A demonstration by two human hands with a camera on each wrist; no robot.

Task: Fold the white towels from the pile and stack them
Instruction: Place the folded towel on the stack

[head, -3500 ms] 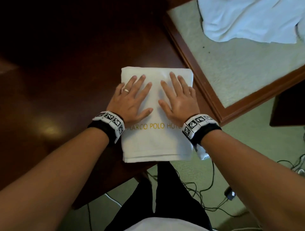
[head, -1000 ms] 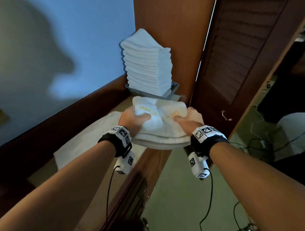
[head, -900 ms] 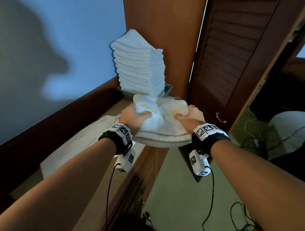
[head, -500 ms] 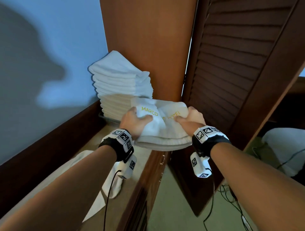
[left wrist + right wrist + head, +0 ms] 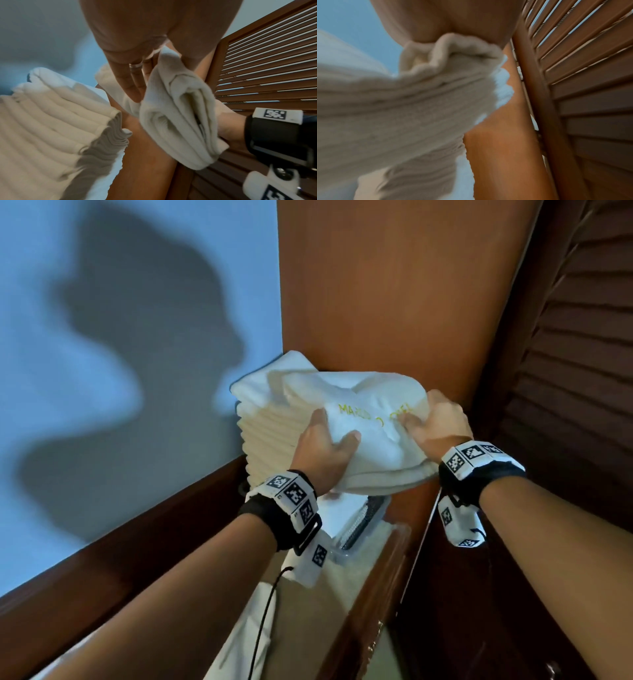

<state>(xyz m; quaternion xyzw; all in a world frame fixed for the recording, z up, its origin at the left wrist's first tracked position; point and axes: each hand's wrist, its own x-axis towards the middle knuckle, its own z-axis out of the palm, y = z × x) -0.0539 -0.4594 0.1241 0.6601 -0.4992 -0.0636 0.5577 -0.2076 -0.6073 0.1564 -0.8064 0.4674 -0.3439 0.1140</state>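
Since half a second ago you have lifted the folded towel [image 5: 373,436] level with the top of the stack of folded towels [image 5: 270,419], its far edge over the top one. Your left hand [image 5: 325,451] grips its left side, thumb on top, and your right hand [image 5: 436,428] grips its right side. Beside the stack stands the louvred door [image 5: 579,378].

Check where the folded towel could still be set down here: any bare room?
Only the stack top, between blue wall and wooden panel. The stack fills its tray; left hand and right hand crowd its front.
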